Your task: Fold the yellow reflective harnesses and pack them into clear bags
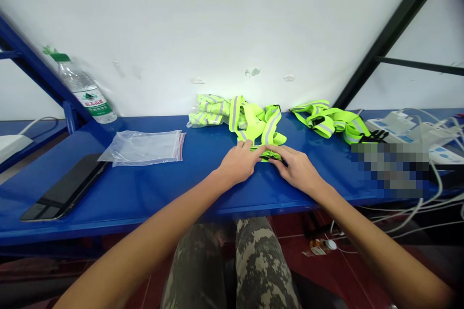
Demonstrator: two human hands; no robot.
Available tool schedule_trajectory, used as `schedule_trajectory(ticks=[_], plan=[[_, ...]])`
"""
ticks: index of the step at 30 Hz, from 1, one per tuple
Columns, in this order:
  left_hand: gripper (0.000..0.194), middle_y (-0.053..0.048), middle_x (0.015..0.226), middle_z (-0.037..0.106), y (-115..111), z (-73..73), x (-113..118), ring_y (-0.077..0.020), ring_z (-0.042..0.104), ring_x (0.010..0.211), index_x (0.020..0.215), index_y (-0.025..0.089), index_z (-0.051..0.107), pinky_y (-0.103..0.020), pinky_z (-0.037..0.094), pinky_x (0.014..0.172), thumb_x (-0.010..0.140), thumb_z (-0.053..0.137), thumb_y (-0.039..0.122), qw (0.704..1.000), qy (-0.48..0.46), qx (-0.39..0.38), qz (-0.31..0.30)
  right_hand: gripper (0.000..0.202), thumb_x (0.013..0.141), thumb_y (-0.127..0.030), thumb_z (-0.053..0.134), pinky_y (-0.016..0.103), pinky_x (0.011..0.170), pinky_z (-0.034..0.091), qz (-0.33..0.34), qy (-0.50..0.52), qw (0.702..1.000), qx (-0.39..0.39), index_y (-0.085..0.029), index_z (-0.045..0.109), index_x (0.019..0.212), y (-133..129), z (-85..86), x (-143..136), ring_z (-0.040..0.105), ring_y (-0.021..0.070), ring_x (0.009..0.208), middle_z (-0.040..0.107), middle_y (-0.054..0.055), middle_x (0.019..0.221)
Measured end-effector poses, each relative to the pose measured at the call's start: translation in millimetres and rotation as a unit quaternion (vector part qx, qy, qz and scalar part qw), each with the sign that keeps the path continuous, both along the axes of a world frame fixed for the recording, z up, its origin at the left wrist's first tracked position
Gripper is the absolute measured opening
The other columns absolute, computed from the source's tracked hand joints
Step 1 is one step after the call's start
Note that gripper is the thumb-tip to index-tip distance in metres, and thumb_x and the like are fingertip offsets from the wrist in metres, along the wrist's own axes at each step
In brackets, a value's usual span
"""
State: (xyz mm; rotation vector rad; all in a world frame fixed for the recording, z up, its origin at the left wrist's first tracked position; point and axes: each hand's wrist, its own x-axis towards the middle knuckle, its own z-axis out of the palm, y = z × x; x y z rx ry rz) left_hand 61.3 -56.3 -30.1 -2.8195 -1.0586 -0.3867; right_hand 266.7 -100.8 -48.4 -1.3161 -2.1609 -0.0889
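Between my hands lies a neon-yellow reflective strap harness (256, 123) with silver stripes, its near end folded into a small bundle on the blue table. My left hand (239, 161) grips the left side of that folded end, fingers curled over it. From the right, my right hand (295, 166) pinches the same end with thumb and fingers. The fingertips of both hands nearly meet on top. Behind and to the left, a clear bag with a folded neon harness (210, 108) rests against the wall. Another loose harness (331, 120) with black buckles lies to the right.
Clear zip bags (147, 147) lie left on the blue table (195, 178), near a black phone (67, 188). A water bottle (90, 96) leans at the back left. Power strips (398, 128) with white cables (438, 178) crowd the right end. Metal frame bars stand at both sides.
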Motion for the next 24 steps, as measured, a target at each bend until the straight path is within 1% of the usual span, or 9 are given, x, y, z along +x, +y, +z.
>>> schedule_trajectory(ticks=[3, 6, 8, 13, 16, 18, 20, 22, 24], plan=[[0.042, -0.016, 0.115, 0.061, -0.9, 3.7, 2.4, -0.0294, 0.059, 0.103, 0.138, 0.020, 0.049, -0.040, 0.054, 0.083, 0.098, 0.035, 0.018, 0.998, 0.059, 0.028, -0.006, 0.035, 0.097, -0.026, 0.053, 0.041, 0.092, 0.058, 0.027, 0.003, 1.000, 0.012, -0.019, 0.060, 0.130, -5.1, -2.1, 2.7, 0.068, 0.0239, 0.107, 0.069, 0.011, 0.120], [0.046, -0.017, 0.115, 0.062, -3.4, 5.0, 4.4, -0.0300, 0.060, 0.103, 0.142, 0.016, 0.044, -0.041, 0.054, 0.084, 0.098, 0.031, 0.014, 0.994, 0.090, 0.062, -0.010, 0.041, 0.096, -0.027, 0.055, 0.044, 0.103, 0.053, 0.029, -0.012, 0.999, 0.040, -0.017, 0.057, 0.135, -8.7, -5.9, 3.6, 0.061, 0.0265, 0.123, 0.059, 0.015, 0.137], [0.047, -0.017, 0.113, 0.062, -5.3, 5.4, 4.8, -0.0303, 0.061, 0.102, 0.143, 0.015, 0.042, -0.041, 0.054, 0.082, 0.099, 0.027, 0.014, 0.992, 0.097, 0.076, -0.007, 0.044, 0.096, -0.028, 0.055, 0.046, 0.106, 0.052, 0.026, -0.029, 0.998, 0.058, -0.016, 0.053, 0.138, -9.4, -7.4, 3.0, 0.057, 0.0280, 0.128, 0.055, 0.015, 0.142], [0.044, -0.014, 0.110, 0.064, -6.1, 5.8, 0.9, -0.0277, 0.063, 0.099, 0.142, 0.017, 0.041, -0.037, 0.054, 0.077, 0.100, 0.029, 0.016, 0.994, 0.083, 0.068, -0.013, 0.040, 0.094, -0.027, 0.057, 0.051, 0.103, 0.052, 0.024, -0.027, 0.996, 0.087, -0.020, 0.055, 0.133, -5.8, -7.0, -0.8, 0.060, 0.0296, 0.120, 0.065, 0.012, 0.128], [0.041, -0.013, 0.110, 0.065, -3.6, 5.6, -2.5, -0.0258, 0.063, 0.100, 0.142, 0.018, 0.041, -0.035, 0.054, 0.080, 0.104, 0.026, 0.025, 0.997, 0.062, 0.051, -0.020, 0.042, 0.093, -0.030, 0.060, 0.052, 0.101, 0.053, 0.029, -0.001, 0.998, 0.048, -0.019, 0.053, 0.133, -2.5, -5.3, -0.7, 0.061, 0.0303, 0.116, 0.065, 0.014, 0.125], [0.042, -0.012, 0.110, 0.065, -1.3, 6.1, -3.9, -0.0249, 0.063, 0.101, 0.141, 0.018, 0.041, -0.035, 0.053, 0.082, 0.105, 0.024, 0.029, 0.998, 0.047, 0.035, -0.019, 0.053, 0.091, -0.034, 0.063, 0.052, 0.103, 0.051, 0.053, 0.016, 0.998, -0.002, -0.019, 0.047, 0.139, -0.5, -3.4, 2.7, 0.060, 0.0303, 0.120, 0.062, 0.014, 0.130], [0.042, -0.012, 0.110, 0.065, 0.6, 7.1, -4.5, -0.0246, 0.063, 0.104, 0.140, 0.018, 0.042, -0.035, 0.052, 0.085, 0.105, 0.023, 0.031, 0.999, 0.040, 0.017, -0.019, 0.060, 0.091, -0.033, 0.062, 0.051, 0.107, 0.049, 0.079, 0.025, 0.995, -0.049, -0.021, 0.040, 0.145, 1.6, -1.2, 7.9, 0.057, 0.0290, 0.127, 0.057, 0.014, 0.138], [0.042, -0.012, 0.110, 0.066, 1.7, 8.0, -4.6, -0.0241, 0.063, 0.104, 0.139, 0.018, 0.043, -0.035, 0.051, 0.086, 0.105, 0.022, 0.032, 0.999, 0.036, 0.002, -0.020, 0.056, 0.093, -0.028, 0.058, 0.049, 0.109, 0.047, 0.092, 0.026, 0.993, -0.070, -0.023, 0.040, 0.146, 3.8, 0.5, 12.2, 0.056, 0.0273, 0.129, 0.056, 0.012, 0.140], [0.043, -0.012, 0.109, 0.066, 1.9, 8.3, -4.6, -0.0240, 0.063, 0.104, 0.139, 0.019, 0.043, -0.035, 0.051, 0.087, 0.106, 0.021, 0.034, 0.999, 0.028, -0.006, -0.020, 0.051, 0.095, -0.023, 0.052, 0.048, 0.107, 0.049, 0.091, 0.024, 0.993, -0.064, -0.024, 0.042, 0.144, 5.9, 0.6, 13.3, 0.059, 0.0266, 0.126, 0.059, 0.011, 0.137]])
